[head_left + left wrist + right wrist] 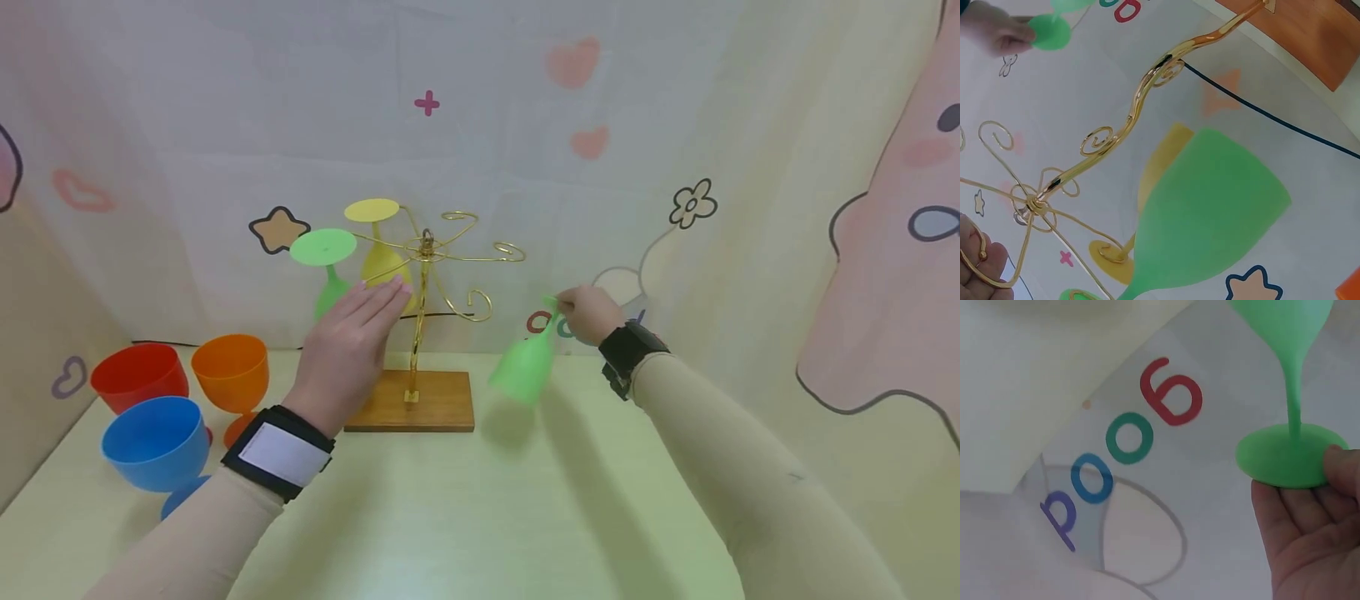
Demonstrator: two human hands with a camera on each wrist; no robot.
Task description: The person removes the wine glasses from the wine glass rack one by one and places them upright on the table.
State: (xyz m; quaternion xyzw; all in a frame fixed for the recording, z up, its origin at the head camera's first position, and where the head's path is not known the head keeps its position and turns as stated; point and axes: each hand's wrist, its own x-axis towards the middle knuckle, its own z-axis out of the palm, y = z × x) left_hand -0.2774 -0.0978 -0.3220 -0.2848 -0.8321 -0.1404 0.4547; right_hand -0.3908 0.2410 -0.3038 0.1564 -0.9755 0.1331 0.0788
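My right hand (592, 313) pinches the foot of a green plastic goblet (525, 367) between thumb and fingers. The goblet is tilted bowl-down to the right of a gold wire glass rack (426, 250). In the right wrist view, the thumb lies on top of the goblet's round foot (1272, 459). My left hand (348, 346) is raised at the rack's front, fingers straight and together. In the left wrist view, its fingers (994, 262) lie behind a curled wire hook. A second green goblet (324, 247) and a yellow goblet (372, 210) hang upside down from the rack's left side.
Upright on the table at left stand a red goblet (142, 375), an orange goblet (231, 367) and a blue goblet (155, 442). The rack's wooden base (442, 408) rests near the patterned backdrop (487, 125). Bare wire hooks (510, 250) stick out on the right.
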